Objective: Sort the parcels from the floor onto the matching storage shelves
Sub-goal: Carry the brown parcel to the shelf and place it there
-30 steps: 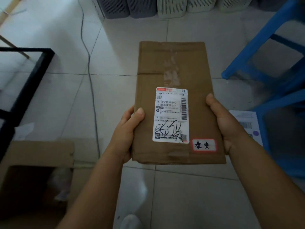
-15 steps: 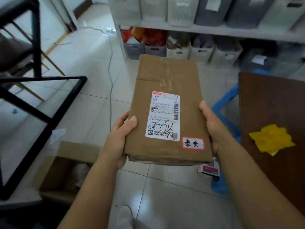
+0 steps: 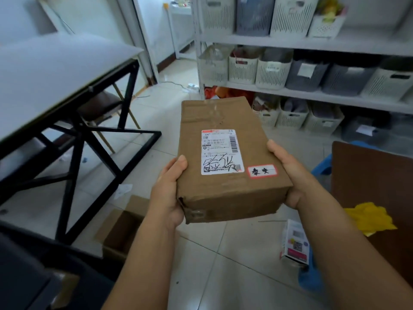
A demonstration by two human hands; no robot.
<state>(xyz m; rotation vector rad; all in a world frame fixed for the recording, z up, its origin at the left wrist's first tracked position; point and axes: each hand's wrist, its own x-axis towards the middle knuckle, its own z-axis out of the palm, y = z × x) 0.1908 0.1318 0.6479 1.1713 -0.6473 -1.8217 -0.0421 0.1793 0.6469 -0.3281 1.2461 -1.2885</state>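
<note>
1. Tiled floor [image 3: 234, 265] fills the lower frame; white storage shelves [image 3: 312, 44] with rows of slatted baskets [image 3: 271, 71] run across the upper right.
2. Grip: left hand [image 3: 168, 191] and right hand [image 3: 288, 173] each clasp one long side of a brown cardboard parcel [image 3: 223, 121]; thumbs lie on the top face, fingers go underneath and are hidden. Both hands grasping; neither is free.
3. Parcel is at frame centre, held off the floor, top face up. It carries a white shipping label [image 3: 221, 152] with a handwritten scrawl, and beside it, lower right, a small red-bordered tag [image 3: 262, 171] with handwritten characters.
4. Key relation: the parcel's long axis runs away from the hands toward the upper frame, far end pointing at the shelves. Hands hold the near end only, so the far end leads. The shelves lie ahead and to the right, so the right hand is nearer to them.
5. Judgement: carry step in hand; placing not yet done. Which shelf matches the tag cannot be told; basket labels are too blurred.
6. Surroundings: black-framed table [image 3: 55, 70] at upper left; open carton [image 3: 121, 231] on the floor at lower left; small white box [image 3: 295, 242] on the floor at lower right; yellow cloth [image 3: 368, 218] on a dark brown surface [image 3: 375, 173] at the right edge.
</note>
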